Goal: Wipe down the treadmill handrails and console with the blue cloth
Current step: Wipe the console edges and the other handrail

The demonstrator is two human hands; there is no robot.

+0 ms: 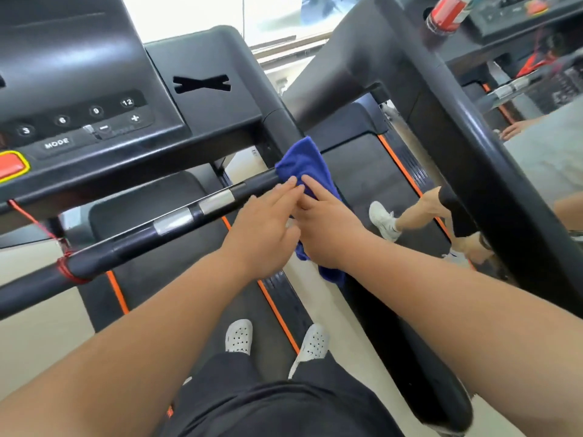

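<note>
The blue cloth is draped over the right end of the black front handrail, which carries two silver sensor plates, just below the console's right corner. My left hand reaches in with straight fingers, their tips touching the cloth. My right hand lies on top of the cloth and holds it against the rail, index finger stretched forward; a tail of cloth hangs below the wrist. The console with number keys and a MODE button stands at upper left.
A red safety cord is tied round the handrail on the left. My feet in white shoes stand on the belt. A neighbouring treadmill's thick black frame rises on the right, with another person's legs on its belt and a red bottle in its holder.
</note>
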